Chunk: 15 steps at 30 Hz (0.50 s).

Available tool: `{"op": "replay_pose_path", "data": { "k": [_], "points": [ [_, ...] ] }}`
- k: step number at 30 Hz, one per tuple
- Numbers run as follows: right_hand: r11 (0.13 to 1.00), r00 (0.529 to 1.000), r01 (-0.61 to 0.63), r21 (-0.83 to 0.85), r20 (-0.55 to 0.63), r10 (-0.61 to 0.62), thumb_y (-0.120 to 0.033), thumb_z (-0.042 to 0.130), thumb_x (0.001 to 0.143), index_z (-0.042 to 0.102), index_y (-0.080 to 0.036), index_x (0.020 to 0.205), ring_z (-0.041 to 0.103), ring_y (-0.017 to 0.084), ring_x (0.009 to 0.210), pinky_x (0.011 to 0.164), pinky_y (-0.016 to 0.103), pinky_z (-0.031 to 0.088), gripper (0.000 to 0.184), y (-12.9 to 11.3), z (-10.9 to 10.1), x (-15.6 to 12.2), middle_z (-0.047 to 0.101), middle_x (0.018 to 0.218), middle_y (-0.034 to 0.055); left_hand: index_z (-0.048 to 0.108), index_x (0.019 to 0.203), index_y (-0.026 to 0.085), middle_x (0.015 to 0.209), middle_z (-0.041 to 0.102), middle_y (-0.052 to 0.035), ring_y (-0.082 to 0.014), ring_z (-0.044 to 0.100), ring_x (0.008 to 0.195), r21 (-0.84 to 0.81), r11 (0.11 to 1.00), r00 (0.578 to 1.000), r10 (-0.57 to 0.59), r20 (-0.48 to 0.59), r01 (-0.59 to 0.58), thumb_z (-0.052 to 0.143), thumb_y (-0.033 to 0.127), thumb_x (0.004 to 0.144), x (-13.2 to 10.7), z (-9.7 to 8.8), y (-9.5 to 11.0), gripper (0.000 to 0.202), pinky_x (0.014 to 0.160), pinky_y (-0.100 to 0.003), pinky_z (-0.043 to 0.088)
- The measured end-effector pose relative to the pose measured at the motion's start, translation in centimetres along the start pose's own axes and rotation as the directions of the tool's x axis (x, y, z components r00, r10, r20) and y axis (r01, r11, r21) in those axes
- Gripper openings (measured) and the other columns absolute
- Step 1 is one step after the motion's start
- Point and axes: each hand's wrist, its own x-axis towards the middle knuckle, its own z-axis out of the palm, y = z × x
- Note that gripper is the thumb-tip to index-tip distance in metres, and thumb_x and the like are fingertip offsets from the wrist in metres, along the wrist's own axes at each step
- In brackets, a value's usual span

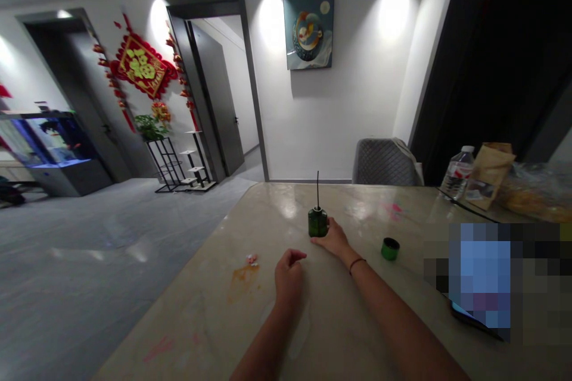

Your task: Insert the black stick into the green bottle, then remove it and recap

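A small green glass bottle (pixel 317 224) with a pale rim stands upright on the table, a thin dark stick (pixel 317 189) rising from its neck. My right hand (pixel 333 239) grips the bottle from its right side, thumb low at the front and fingers around the far side. My left hand (pixel 289 274) is just above or on the table, nearer to me and left of the bottle, apart from it. Its fingers curl loosely inward, and I see nothing in them. To the right of my right hand sits a green cap (pixel 390 249), its dark hollow side facing up.
The pale table (pixel 330 333) carries an orange stain (pixel 243 275) and a small crumpled scrap (pixel 252 259) on the left. At the right are a plastic water bottle (pixel 459 171), a brown paper bag (pixel 490 174), a clear bag (pixel 540 190) and a blurred-out screen (pixel 485 268). A grey chair (pixel 384 162) stands behind.
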Motion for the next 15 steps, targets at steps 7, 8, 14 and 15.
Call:
{"op": "replay_pose_path", "data": {
  "k": [7,8,14,15],
  "points": [
    [0.987,1.000,0.008,-0.158,-0.010,-0.009,-0.033,0.071,0.052,0.046,-0.017,0.112,0.057,0.025,0.094,0.082,0.035,0.043,0.067,-0.59,-0.28,-0.49,0.061,0.103,0.0106,0.058,0.063,0.018,0.060,0.060,-0.0010,-0.0171,0.054,0.063,0.101,0.995,1.000,0.015,-0.013,-0.013,0.040,0.014,0.060,-0.05,-0.05,0.12,0.019,0.060,-0.026,0.038],
    [0.989,1.000,0.006,-0.145,0.004,-0.006,-0.031,0.071,0.052,0.046,-0.018,0.114,0.057,0.025,0.094,0.082,0.035,0.043,0.068,-0.51,-0.38,-0.46,0.061,0.103,0.0102,0.058,0.063,0.018,0.060,0.059,-0.0009,-0.0170,0.053,0.062,0.111,0.994,1.000,0.013,-0.009,-0.012,0.040,0.015,0.061,-0.06,-0.03,0.12,0.018,0.059,-0.026,0.037],
    [0.999,0.996,0.040,-0.006,0.074,-0.040,-0.019,0.068,0.053,0.042,-0.021,0.119,0.056,0.022,0.097,0.084,0.033,0.042,0.072,0.05,-0.62,-0.14,0.059,0.109,0.0068,0.059,0.062,0.019,0.063,0.062,-0.0015,-0.0173,0.055,0.065,0.136,0.991,1.000,0.009,0.013,-0.011,0.041,0.016,0.064,-0.08,0.08,0.31,0.018,0.062,-0.026,0.038],
    [0.999,0.997,0.042,-0.003,0.064,-0.041,-0.020,0.068,0.053,0.042,-0.020,0.119,0.056,0.022,0.098,0.085,0.033,0.041,0.071,0.09,-0.58,-0.12,0.059,0.110,0.0072,0.059,0.062,0.019,0.064,0.062,-0.0018,-0.0175,0.055,0.066,0.131,0.991,1.000,0.010,0.014,-0.011,0.041,0.016,0.063,-0.08,0.09,0.34,0.018,0.062,-0.026,0.038]
  ]
}}
